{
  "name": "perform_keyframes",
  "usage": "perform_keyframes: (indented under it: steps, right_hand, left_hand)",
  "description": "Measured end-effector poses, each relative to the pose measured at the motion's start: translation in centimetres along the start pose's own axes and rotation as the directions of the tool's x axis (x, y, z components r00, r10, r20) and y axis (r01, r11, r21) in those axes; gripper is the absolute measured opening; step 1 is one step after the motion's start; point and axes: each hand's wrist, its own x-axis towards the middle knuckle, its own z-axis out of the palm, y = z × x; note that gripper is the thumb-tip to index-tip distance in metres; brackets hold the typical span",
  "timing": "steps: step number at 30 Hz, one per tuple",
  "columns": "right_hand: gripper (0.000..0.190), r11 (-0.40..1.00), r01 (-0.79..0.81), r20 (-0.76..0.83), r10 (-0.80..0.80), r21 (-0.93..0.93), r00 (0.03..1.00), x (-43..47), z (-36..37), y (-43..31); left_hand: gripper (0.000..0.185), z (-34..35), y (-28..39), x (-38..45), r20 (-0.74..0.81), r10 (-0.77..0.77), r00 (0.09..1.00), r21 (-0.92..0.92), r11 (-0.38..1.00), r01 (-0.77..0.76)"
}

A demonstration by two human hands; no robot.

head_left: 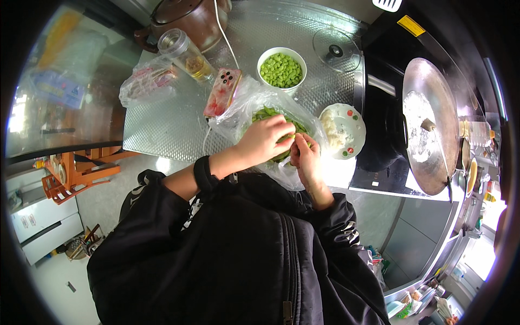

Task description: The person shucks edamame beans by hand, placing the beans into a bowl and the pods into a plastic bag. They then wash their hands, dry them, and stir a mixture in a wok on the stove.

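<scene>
A clear plastic bag lies wide at the counter's front, holding green soybean pods. Over these pods, my left hand and my right hand meet with fingertips pinched together. A small green pod shows between them, partly hidden by the fingers. Just behind the bag stands a white bowl filled with shelled green beans. To the right of my right hand, a white plate with red and green spots carries white, crumbly food.
On the textured metal counter lie a phone, a glass tumbler, a plastic-wrapped package and a glass lid. A brown ceramic pot stands behind. A large wok sits on the stove at right.
</scene>
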Motion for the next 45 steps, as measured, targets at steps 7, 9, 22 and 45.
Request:
perform_keyframes:
  steps: [7, 9, 22, 45]
  right_hand:
    - [0.013, 0.957, -0.120, 0.073, 0.104, 0.262, 0.992, 0.2, -0.6, 0.2]
    - [0.011, 0.935, -0.161, 0.112, 0.132, 0.315, 0.985, 0.2, -1.1, 0.2]
    - [0.005, 0.902, -0.220, -0.004, 0.239, 0.372, 0.971, 1.1, -1.6, 0.5]
    - [0.028, 0.980, -0.194, 0.279, 0.176, 0.037, 0.944, 0.3, 0.0, 1.1]
  left_hand:
    - [0.022, -1.9, -3.0, 6.4, -0.300, -0.115, 0.947, 0.014, 0.992, 0.124]
    - [0.026, -1.7, -3.5, 5.8, -0.303, 0.029, 0.952, 0.189, 0.981, 0.030]
    - [0.012, 5.0, -8.5, -1.8, 0.316, -0.147, 0.937, 0.429, 0.903, -0.003]
    - [0.009, -0.5, -2.9, -2.1, 0.158, 0.114, 0.981, 0.153, 0.979, -0.138]
